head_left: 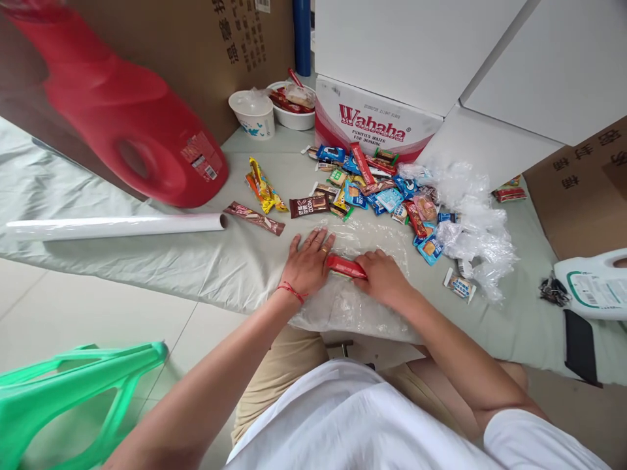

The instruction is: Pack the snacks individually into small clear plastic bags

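A red wrapped snack bar (345, 266) lies crosswise on a sheet of clear plastic (333, 307) close to the table's front edge. Around its right end the fingers of my right hand (386, 277) are curled. Flat on the plastic at the bar's left end rests my left hand (306, 267), fingers stretched out and thumb side against the bar. Just beyond my hands are a brown cocoa snack packet (309, 207), a long brown wrapped bar (255, 218) and yellow snack packets (264, 188). The undersides of both hands are hidden.
Behind lies a pile of small wrapped snacks (389, 199) against a Wahaha carton (377, 121), with crumpled clear plastic (475, 222) at its right. Leftward are a white roll (117, 226) and a large red jug (127, 117). A black phone-like slab (580, 346) sits far right.
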